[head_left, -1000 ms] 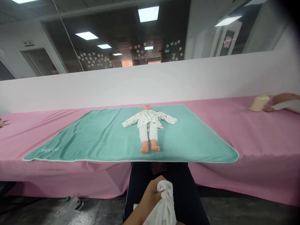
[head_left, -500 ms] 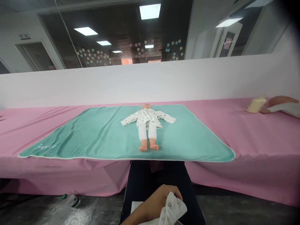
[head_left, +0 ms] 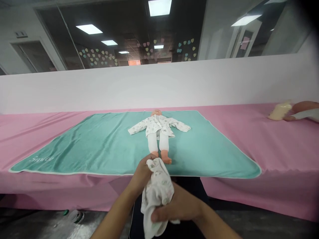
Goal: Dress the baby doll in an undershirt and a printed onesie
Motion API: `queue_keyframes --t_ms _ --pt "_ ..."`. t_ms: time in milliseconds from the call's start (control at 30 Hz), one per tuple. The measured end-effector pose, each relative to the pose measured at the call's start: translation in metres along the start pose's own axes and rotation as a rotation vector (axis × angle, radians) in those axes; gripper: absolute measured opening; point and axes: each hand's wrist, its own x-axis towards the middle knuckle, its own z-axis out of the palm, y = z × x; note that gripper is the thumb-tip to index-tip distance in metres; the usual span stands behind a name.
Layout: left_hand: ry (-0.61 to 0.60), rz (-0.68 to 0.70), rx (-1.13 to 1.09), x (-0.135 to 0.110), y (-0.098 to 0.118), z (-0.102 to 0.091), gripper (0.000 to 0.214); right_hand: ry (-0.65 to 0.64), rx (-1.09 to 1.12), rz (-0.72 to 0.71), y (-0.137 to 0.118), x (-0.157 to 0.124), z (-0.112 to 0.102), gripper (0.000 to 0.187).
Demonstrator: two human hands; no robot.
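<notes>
A baby doll (head_left: pixel 159 136) lies on its back on a teal blanket (head_left: pixel 104 146), wearing a white printed jacket and white leggings, feet towards me. In front of its feet I hold a bunched white printed baby garment (head_left: pixel 159 189), whose exact kind the folds hide. My left hand (head_left: pixel 145 171) grips the garment's upper end beside the doll's foot. Lower down, my right hand (head_left: pixel 178 204) is closed round the cloth, thumb on top. One doll foot is partly covered by my left hand and the cloth.
A pink cloth (head_left: pixel 286 149) covers the table under the blanket. On the right lies a pale yellow object (head_left: pixel 280 111) beside part of another doll (head_left: pixel 305 108). A white wall (head_left: pixel 149 84) with windows stands behind. A clear container (head_left: pixel 77 216) is on the floor at left.
The bunched garment has risen from my lap to the blanket's front edge, before the doll's feet. Both hands now show on it; earlier only one was clearly visible.
</notes>
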Motion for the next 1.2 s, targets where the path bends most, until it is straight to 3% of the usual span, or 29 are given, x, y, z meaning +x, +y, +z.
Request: queue_keyframes --t_ms 133,233,333,400,467,533,600,700,867,967,1067,1200 --pt "-0.247 -0.042 -0.077 0.011 0.026 -0.019 0.041 0.003 0.060 0.018 -0.024 0.029 -0.040 0.040" --pt "-0.390 0.043 -0.085 0.030 0.037 -0.024 0.064 0.054 0.011 -0.001 -0.039 0.061 -0.058 0.032" --pt "-0.261 0.124 -0.009 0.043 0.039 -0.017 0.076 0.096 -0.070 -0.073 -0.043 0.082 -0.064 0.026" --pt "-0.133 0.114 0.098 0.046 0.035 -0.011 0.079 0.001 -0.028 -0.086 -0.040 0.085 -0.068 0.026" --pt "-0.071 0.084 0.221 0.046 0.028 -0.008 0.071 -0.112 0.044 -0.052 -0.034 0.082 -0.077 0.030" --pt "-0.040 0.061 0.355 0.047 0.021 -0.009 0.054 -0.143 0.075 -0.003 -0.026 0.077 -0.087 0.038" --pt "0.000 0.049 0.504 0.049 0.014 -0.011 0.040 -0.075 0.053 0.051 -0.015 0.072 -0.096 0.044" --pt "0.018 0.070 0.738 0.055 0.005 -0.010 0.032 0.133 -0.089 0.097 0.003 0.065 -0.099 0.038" --pt "-0.024 0.101 1.039 0.065 -0.001 0.006 0.026 0.439 -0.421 -0.003 0.027 0.064 -0.101 0.015" --pt "-0.031 0.069 1.162 0.075 -0.004 0.015 0.026 0.503 -0.585 -0.033 0.033 0.072 -0.108 0.012" --pt "-0.038 0.067 1.163 0.083 -0.004 0.018 0.031 0.470 -0.621 -0.023 0.031 0.081 -0.115 0.016" --pt "-0.042 0.045 0.786 0.083 0.005 0.013 0.037 0.386 -0.365 -0.046 0.021 0.082 -0.122 0.023"
